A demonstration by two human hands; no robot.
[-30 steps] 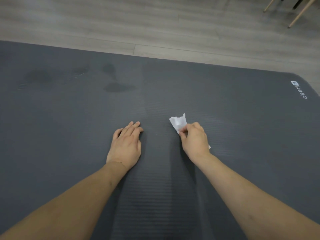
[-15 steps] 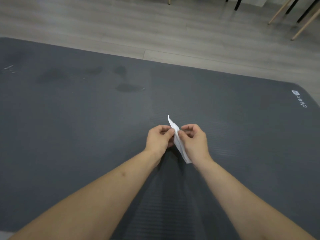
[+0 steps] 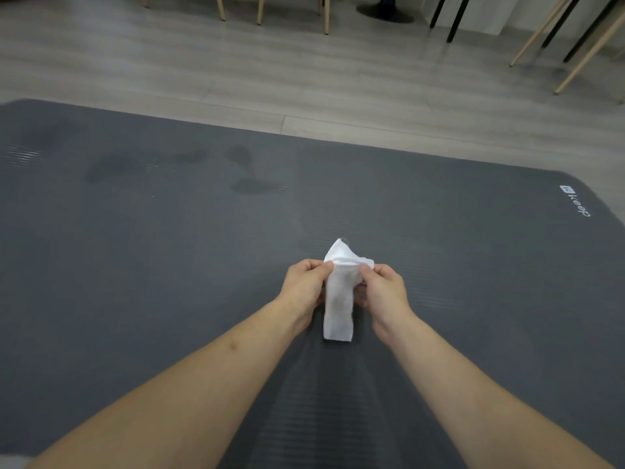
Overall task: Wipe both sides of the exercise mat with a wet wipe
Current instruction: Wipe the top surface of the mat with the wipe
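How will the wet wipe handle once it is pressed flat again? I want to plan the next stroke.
The wet wipe is probably limp: pinched between the left hand and right hand, its lower end hangs straight down. It looks light, held by fingertips alone. Its creased top suggests it bunches easily on the mat.

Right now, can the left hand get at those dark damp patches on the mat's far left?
Probably yes. The mat lies bare between the left hand and the damp patches, but both hands pinch the wet wipe, so the right hand must let go first.
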